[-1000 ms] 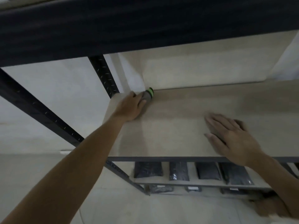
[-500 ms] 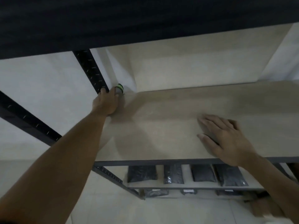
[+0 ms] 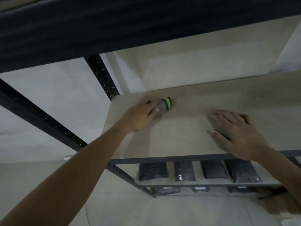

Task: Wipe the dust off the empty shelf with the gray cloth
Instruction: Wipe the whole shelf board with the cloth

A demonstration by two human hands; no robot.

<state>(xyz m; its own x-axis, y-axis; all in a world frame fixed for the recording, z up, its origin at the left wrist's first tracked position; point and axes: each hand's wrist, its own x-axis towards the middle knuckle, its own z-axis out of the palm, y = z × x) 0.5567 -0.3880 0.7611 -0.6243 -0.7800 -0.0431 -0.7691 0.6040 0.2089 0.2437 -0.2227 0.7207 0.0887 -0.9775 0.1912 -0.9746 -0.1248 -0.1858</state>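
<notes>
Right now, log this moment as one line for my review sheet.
left hand: holds gray cloth on shelf, far-left corner | right hand: flat on shelf | lower shelf: dark bags

Bare forearms, no sleeves, no gloves

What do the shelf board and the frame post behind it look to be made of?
Shelf board: likely particleboard or fiberboard, matte pale tan, with a faintly speckled, grainless face. Frame post: probably painted metal, dark and dull, with a regular row of punched slots along it.
</notes>
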